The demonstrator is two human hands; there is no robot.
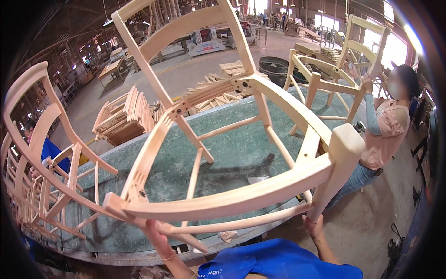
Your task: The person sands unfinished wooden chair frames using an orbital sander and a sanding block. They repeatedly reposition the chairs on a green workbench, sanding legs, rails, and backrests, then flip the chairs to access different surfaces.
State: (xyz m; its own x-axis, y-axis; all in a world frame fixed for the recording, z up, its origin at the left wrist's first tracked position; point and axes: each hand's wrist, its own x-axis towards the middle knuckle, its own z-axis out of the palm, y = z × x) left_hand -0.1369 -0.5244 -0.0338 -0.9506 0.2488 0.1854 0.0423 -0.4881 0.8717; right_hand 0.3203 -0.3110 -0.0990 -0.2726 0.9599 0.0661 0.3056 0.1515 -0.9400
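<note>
An unfinished pale-wood chair frame [232, 196], with no seat panel, stands tilted in front of me over a green-topped workbench [232, 153]. Its backrest points away and its front rail faces me. My left hand [157, 238] is closed around the front left leg, low under the rail, with the fingers partly hidden behind the wood. At the front right leg [332, 186], my right hand [314, 227] grips the lower part near the round stretcher [246, 222]. Dark bolt heads show at the frame's inner corners.
Another chair frame [341, 83] stands on the bench at the right, handled by a co-worker [385, 125] in a peach top. More chair frames [46, 186] crowd the left end, by a person in blue [53, 153]. Stacked wooden parts [125, 116] and a dark bin [274, 69] lie beyond. A crumpled scrap [227, 236] sits near the bench edge.
</note>
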